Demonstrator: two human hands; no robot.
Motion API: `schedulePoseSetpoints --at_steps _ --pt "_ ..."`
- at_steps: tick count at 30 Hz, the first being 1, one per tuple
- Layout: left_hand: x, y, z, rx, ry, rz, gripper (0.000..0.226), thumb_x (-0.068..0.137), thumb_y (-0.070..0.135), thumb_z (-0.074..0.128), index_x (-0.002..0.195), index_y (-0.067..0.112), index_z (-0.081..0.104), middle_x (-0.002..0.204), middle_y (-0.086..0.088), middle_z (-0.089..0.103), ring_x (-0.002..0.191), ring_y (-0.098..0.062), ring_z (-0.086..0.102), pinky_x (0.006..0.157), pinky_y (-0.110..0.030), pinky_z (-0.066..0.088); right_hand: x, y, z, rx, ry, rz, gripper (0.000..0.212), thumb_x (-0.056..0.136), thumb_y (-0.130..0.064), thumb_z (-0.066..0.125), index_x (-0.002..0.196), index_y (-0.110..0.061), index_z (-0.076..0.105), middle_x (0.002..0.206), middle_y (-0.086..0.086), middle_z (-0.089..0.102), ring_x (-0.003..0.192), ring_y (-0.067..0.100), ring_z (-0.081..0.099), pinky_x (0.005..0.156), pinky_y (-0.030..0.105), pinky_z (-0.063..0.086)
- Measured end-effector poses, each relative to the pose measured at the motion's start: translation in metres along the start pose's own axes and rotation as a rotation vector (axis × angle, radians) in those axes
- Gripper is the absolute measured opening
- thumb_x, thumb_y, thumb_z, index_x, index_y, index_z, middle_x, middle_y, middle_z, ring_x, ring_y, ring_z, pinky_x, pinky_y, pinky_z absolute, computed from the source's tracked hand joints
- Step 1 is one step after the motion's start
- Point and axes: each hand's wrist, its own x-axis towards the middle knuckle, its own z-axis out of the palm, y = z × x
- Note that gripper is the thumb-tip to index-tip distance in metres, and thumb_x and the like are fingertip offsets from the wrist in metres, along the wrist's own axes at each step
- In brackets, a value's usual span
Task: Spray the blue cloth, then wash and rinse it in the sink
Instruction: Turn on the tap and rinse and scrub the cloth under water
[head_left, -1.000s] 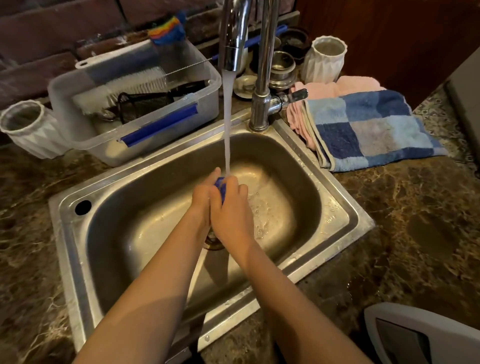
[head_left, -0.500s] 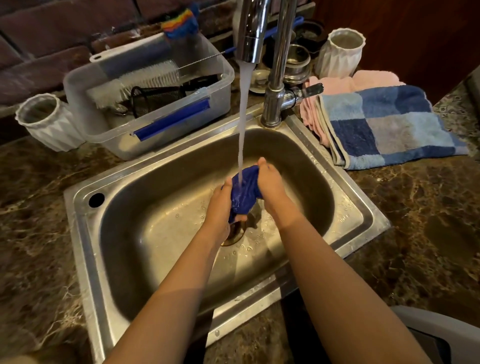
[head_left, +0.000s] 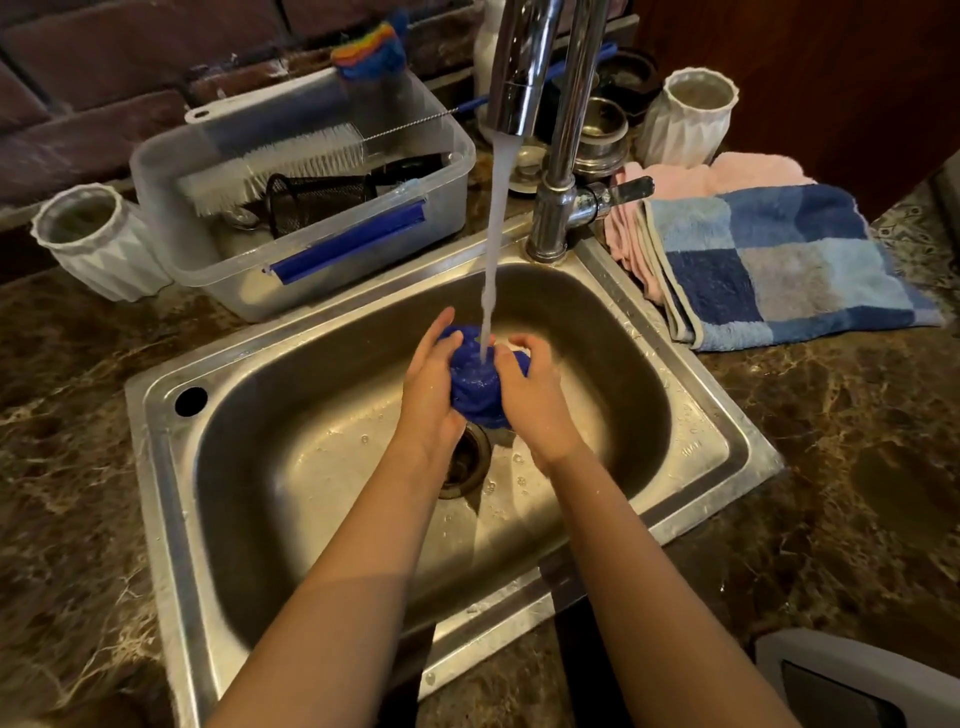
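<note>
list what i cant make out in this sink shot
Head view:
- blue cloth: mostly covered by the left hand and right hand; its size is unclear.
- drain: part hidden under the left wrist.
- faucet: top cut off by the upper edge.
- white object: cut off at the lower right corner, unidentifiable.

No readable text in view.
A small stamped mark (head_left: 691, 450) sits on the right rim of the sink (head_left: 156, 467), too small and blurred to read; no other label, brand or number can be made out.
</note>
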Motion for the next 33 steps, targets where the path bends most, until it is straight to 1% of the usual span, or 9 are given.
schedulePoseSetpoints --at_steps 4,9,13,17,23,25,28,30,33 --pt "-0.003 -0.006 0.002 -0.012 0.05 0.009 0.028 0.09 0.032 0.055 0.115 0.019 0.058 0.114 -0.009 0.06 0.093 -0.019 0.065 0.071 -0.031 0.056 -0.017 0.003 0.015 -0.174 0.054 -0.299 0.038 0.088 -0.038 0.056 0.12 -0.03 0.039 0.126 -0.005 0.037 0.103 0.009 0.053 0.077 0.018 0.054" --pt "-0.004 -0.011 0.006 0.114 0.187 0.025 0.027 0.088 0.043 0.055 0.094 0.017 0.062 0.089 -0.004 0.067 0.086 -0.019 0.067 0.082 -0.034 0.054 -0.004 0.008 0.022 -0.276 0.134 -0.306 0.022 0.092 -0.045 0.046 0.101 -0.026 0.053 0.098 -0.005 0.061 0.085 0.009 0.06 0.077 0.029 0.056" --pt "-0.002 -0.012 0.008 0.137 0.228 0.084 0.029 0.091 0.037 0.052 0.094 0.01 0.063 0.076 -0.003 0.064 0.07 -0.016 0.064 0.064 -0.027 0.052 0.003 0.004 0.024 -0.276 0.187 -0.291 0.03 0.096 -0.043 0.035 0.093 -0.021 0.056 0.081 -0.006 0.062 0.073 0.008 0.061 0.07 0.026 0.054" --pt "-0.003 -0.011 0.012 0.174 0.223 0.118 0.025 0.093 0.032 0.05 0.079 0.013 0.059 0.07 -0.003 0.061 0.065 -0.015 0.062 0.063 -0.027 0.051 0.014 0.003 0.022 -0.214 0.198 -0.182 0.032 0.099 -0.035 0.033 0.082 -0.019 0.056 0.068 -0.01 0.052 0.066 0.005 0.053 0.067 0.024 0.045" --pt "-0.003 -0.01 0.013 0.243 0.175 0.124 0.018 0.092 0.031 0.052 0.082 0.019 0.06 0.076 -0.002 0.061 0.07 -0.014 0.062 0.069 -0.028 0.053 0.032 0.004 0.016 -0.058 0.108 0.078 0.032 0.097 -0.034 0.038 0.078 -0.015 0.056 0.077 0.003 0.059 0.073 0.016 0.058 0.075 0.031 0.05" --pt "-0.003 -0.012 0.012 0.293 0.147 0.14 0.019 0.091 0.035 0.053 0.082 0.019 0.06 0.074 -0.001 0.06 0.067 -0.014 0.06 0.067 -0.027 0.052 0.037 0.003 0.011 -0.022 0.044 0.217 0.036 0.097 -0.04 0.035 0.084 -0.015 0.056 0.086 0.008 0.061 0.081 0.021 0.061 0.08 0.035 0.051" --pt "-0.003 -0.019 0.004 0.344 0.095 0.147 0.015 0.09 0.035 0.055 0.086 0.021 0.057 0.081 0.0 0.062 0.074 -0.015 0.063 0.075 -0.032 0.054 0.039 -0.005 -0.002 0.02 -0.019 0.314 0.053 0.097 -0.052 0.021 0.097 -0.011 0.056 0.077 0.006 0.06 0.075 0.018 0.059 0.075 0.031 0.049" --pt "-0.001 -0.02 -0.001 0.335 0.103 0.118 0.012 0.088 0.033 0.059 0.091 0.021 0.055 0.088 -0.002 0.064 0.081 -0.018 0.065 0.08 -0.037 0.054 0.036 -0.008 -0.008 -0.069 -0.015 0.201 0.048 0.097 -0.051 0.02 0.089 -0.016 0.052 0.076 0.003 0.056 0.076 0.018 0.057 0.078 0.034 0.046" --pt "0.007 -0.017 -0.006 0.387 0.195 0.094 0.016 0.09 0.033 0.055 0.086 0.018 0.054 0.084 -0.004 0.064 0.078 -0.019 0.063 0.079 -0.036 0.053 0.015 -0.008 -0.002 -0.353 -0.038 -0.145 0.032 0.096 -0.045 0.033 0.094 -0.018 0.049 0.08 0.0 0.056 0.071 0.015 0.054 0.066 0.029 0.043"
